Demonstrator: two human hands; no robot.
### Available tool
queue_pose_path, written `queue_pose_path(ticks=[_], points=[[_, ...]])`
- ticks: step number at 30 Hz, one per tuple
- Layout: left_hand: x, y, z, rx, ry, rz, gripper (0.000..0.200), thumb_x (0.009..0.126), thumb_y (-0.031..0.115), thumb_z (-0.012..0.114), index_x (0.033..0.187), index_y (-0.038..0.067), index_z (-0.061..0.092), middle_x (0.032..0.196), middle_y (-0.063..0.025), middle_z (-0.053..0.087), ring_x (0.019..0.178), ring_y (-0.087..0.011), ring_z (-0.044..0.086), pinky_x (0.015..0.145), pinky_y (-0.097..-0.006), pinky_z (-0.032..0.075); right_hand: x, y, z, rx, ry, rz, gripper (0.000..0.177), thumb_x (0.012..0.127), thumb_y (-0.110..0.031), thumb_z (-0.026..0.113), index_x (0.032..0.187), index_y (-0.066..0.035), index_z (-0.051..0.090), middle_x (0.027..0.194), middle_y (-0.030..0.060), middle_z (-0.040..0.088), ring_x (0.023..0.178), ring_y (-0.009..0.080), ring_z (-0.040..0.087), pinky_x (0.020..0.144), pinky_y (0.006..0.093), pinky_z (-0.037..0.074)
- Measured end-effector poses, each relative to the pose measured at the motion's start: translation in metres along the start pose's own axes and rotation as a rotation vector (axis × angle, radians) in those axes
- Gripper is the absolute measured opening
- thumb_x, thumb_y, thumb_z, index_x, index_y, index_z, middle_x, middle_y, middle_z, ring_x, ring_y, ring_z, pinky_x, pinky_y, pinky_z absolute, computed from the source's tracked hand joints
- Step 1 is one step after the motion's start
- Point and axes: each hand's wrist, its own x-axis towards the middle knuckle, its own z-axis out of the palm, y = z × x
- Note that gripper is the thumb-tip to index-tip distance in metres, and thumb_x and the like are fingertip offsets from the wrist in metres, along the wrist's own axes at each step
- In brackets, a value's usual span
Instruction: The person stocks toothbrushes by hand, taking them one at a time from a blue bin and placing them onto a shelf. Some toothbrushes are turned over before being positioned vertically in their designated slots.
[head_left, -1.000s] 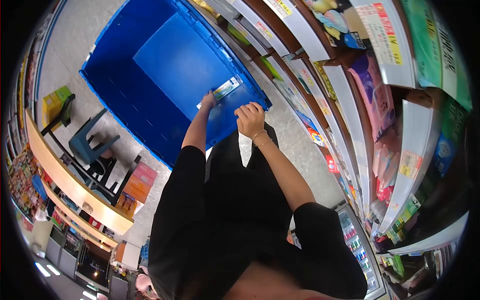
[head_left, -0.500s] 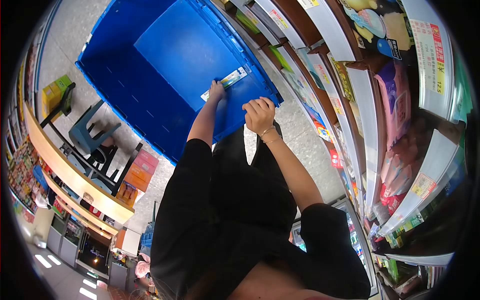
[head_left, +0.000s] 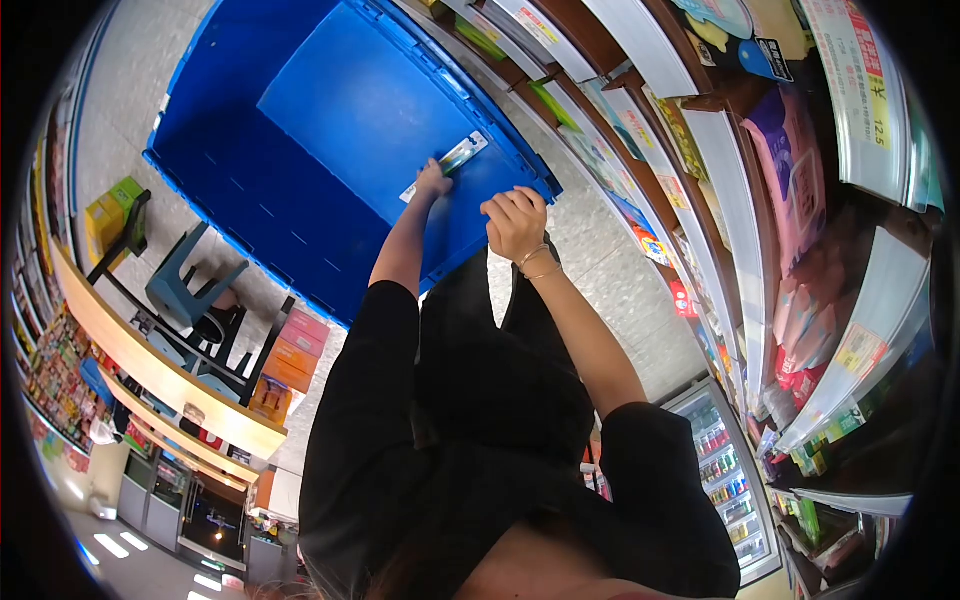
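A large blue plastic crate stands before me with its inside in view. Deep in it, my left hand is closed around the middle of a long, slim packaged toothbrush. Both ends of the pack stick out past my fingers, its card lying along the crate's pale blue inner face. At the near right corner, my right hand has its fingers curled over the rim of the crate. A thin bracelet circles that wrist.
Shop shelves with price tags and packaged goods run close along my right. On the left are a blue-grey stool, a wooden-edged counter and orange boxes. A drinks fridge stands at lower right.
The view has shifted slightly, bringing more of the drinks fridge into sight. The toothbrush pack is turned a little in my left hand; my right hand stays at the rim.
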Motion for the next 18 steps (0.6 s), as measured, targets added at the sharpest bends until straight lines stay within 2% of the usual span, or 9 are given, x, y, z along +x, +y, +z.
queue_pose_path(ticks=[2,4,5,7,11,13,14,17,18], points=[[0.001,0.0,-0.003,-0.073,-0.046,0.01,0.056,0.068,0.026,0.059,0.12,0.006,0.051,0.122,-0.0195,0.049,0.117,-0.0337,0.046,0.102,-0.0447,0.032,0.0,-0.001,0.0,-0.004,0.004,0.008,0.006,0.07,-0.015,0.053,0.073,-0.012,0.057,0.074,0.0008,0.055,0.074,0.0175,0.054,0.086,0.0342,0.04],[-0.012,0.009,-0.018,0.021,-0.167,0.032,0.045,0.069,0.025,0.058,0.108,0.004,0.061,0.127,-0.0227,0.044,0.114,-0.0354,0.049,0.098,-0.0448,0.037,0.0,-0.001,0.0,-0.011,0.006,0.017,0.007,0.07,-0.015,0.053,0.074,-0.012,0.057,0.075,0.0008,0.056,0.075,0.0175,0.054,0.086,0.0342,0.04],[-0.014,0.011,-0.02,0.026,-0.168,0.037,0.045,0.069,0.025,0.058,0.108,0.004,0.061,0.127,-0.0227,0.044,0.114,-0.0354,0.049,0.098,-0.0448,0.037,0.0,-0.001,0.001,-0.006,0.007,0.02,0.007,0.07,-0.015,0.053,0.074,-0.012,0.057,0.075,0.001,0.056,0.076,0.0177,0.054,0.086,0.0344,0.04],[-0.014,0.01,-0.017,-0.044,-0.036,-0.032,0.039,0.069,0.025,0.058,0.098,0.001,0.066,0.133,-0.0236,0.037,0.109,-0.0373,0.053,0.093,-0.0433,0.043,0.001,-0.002,0.001,-0.005,0.01,0.028,0.008,0.069,-0.015,0.053,0.074,-0.012,0.058,0.076,0.0011,0.056,0.076,0.0178,0.054,0.086,0.0347,0.04],[-0.011,0.003,-0.007,-0.049,-0.014,-0.035,0.042,0.069,0.025,0.057,0.101,-0.002,0.064,0.139,-0.0241,0.028,0.104,-0.0378,0.055,0.09,-0.0432,0.045,0.003,-0.003,0.001,-0.005,0.071,0.023,0.006,0.069,-0.014,0.05,0.069,-0.013,0.056,0.07,0.0003,0.055,0.07,0.0165,0.053,0.083,0.0336,0.039],[-0.01,-0.004,-0.002,-0.055,0.039,0.049,0.039,0.069,0.024,0.058,0.098,-0.003,0.064,0.131,-0.0267,0.04,0.103,-0.037,0.055,0.091,-0.0428,0.045,0.002,-0.002,0.002,-0.004,0.079,0.02,0.005,0.069,-0.013,0.05,0.069,-0.013,0.056,0.07,0.0005,0.055,0.07,0.0167,0.052,0.083,0.0336,0.04],[-0.008,-0.006,0.0,-0.052,0.041,0.05,0.039,0.069,0.024,0.058,0.098,-0.003,0.064,0.131,-0.0267,0.04,0.103,-0.037,0.055,0.091,-0.0428,0.045,0.001,-0.002,0.001,-0.007,0.053,0.02,0.005,0.069,-0.014,0.052,0.071,-0.012,0.056,0.073,0.0015,0.055,0.073,0.018,0.053,0.085,0.0346,0.04],[-0.012,-0.006,0.002,-0.031,-0.012,0.035,0.035,0.069,0.021,0.057,0.093,-0.004,0.063,0.117,-0.0253,0.053,0.103,-0.0373,0.055,0.089,-0.0431,0.045,-0.001,-0.001,0.003,0.001,0.043,0.016,0.007,0.068,-0.015,0.054,0.073,-0.011,0.056,0.075,0.0027,0.054,0.075,0.0197,0.053,0.085,0.0356,0.042],[-0.017,-0.006,0.003,-0.024,0.084,0.083,0.033,0.07,0.02,0.057,0.091,-0.004,0.063,0.108,-0.0238,0.058,0.1,-0.0376,0.057,0.087,-0.0429,0.046,-0.002,0.0,0.004,0.01,0.057,0.011,0.007,0.068,-0.015,0.054,0.073,-0.011,0.055,0.074,0.0029,0.054,0.075,0.0199,0.053,0.085,0.0356,0.042]])
